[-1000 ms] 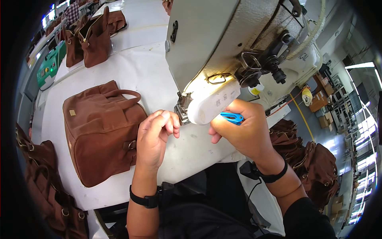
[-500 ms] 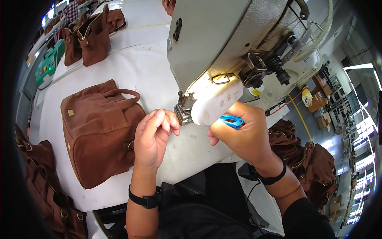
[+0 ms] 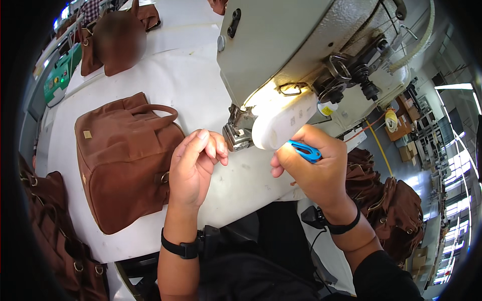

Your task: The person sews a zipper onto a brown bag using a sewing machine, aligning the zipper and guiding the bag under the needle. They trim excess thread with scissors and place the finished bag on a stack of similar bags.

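My left hand (image 3: pixel 193 168) is raised with its fingers curled together and the thumb against them, just left of the presser foot (image 3: pixel 238 136) of a sewing machine (image 3: pixel 273 47). Whatever it pinches, if anything, is too small to make out. My right hand (image 3: pixel 321 168) is wrapped round blue thread snips (image 3: pixel 305 150), whose blades are hidden from view. It is below a white rounded lamp-lit part (image 3: pixel 286 123) of the machine head. To the left of my left hand, a brown handbag (image 3: pixel 128 175) lies on the white table (image 3: pixel 241 173), its handle toward the back.
More brown bags stand at the far left of the table (image 3: pixel 118 45), along the near left edge (image 3: pixel 55 231) and in a pile at the right (image 3: pixel 394 213). A green box with lights (image 3: pixel 60 83) is at the far left. The machine head overhangs the table's right half.
My hands are slightly farther apart, the right one having moved right with the thread snips. The whole view has shifted a little, so the machine appears farther right.
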The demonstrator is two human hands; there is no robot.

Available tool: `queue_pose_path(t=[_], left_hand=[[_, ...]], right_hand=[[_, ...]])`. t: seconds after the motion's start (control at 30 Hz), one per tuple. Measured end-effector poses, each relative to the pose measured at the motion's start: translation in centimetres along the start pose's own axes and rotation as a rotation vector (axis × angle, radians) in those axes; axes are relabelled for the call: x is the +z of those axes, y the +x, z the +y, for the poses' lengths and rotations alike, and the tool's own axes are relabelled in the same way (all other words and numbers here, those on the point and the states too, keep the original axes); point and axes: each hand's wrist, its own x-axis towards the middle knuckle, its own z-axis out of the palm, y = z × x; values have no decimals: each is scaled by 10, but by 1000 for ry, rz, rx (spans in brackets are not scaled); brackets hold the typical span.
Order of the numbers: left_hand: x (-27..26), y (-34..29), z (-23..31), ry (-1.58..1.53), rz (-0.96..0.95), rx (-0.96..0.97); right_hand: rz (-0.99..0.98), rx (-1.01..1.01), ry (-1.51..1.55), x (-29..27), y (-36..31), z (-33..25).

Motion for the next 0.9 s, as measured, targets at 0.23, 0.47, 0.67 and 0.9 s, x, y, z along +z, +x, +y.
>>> queue_pose_path(t=[0.23,0.47,0.67,0.9], left_hand=[[-2,0,-2,45,-18,19],[-4,1,-4,80,-18,16],[-6,2,-5,70,-28,13],[-6,2,-3,62,-16,9]], right_hand=[[-11,22,-15,7,-2,-2],[25,-47,-70,7,-1,2],[55,-32,-42,9,-8,3],[29,1,-8,16,-2,7]])
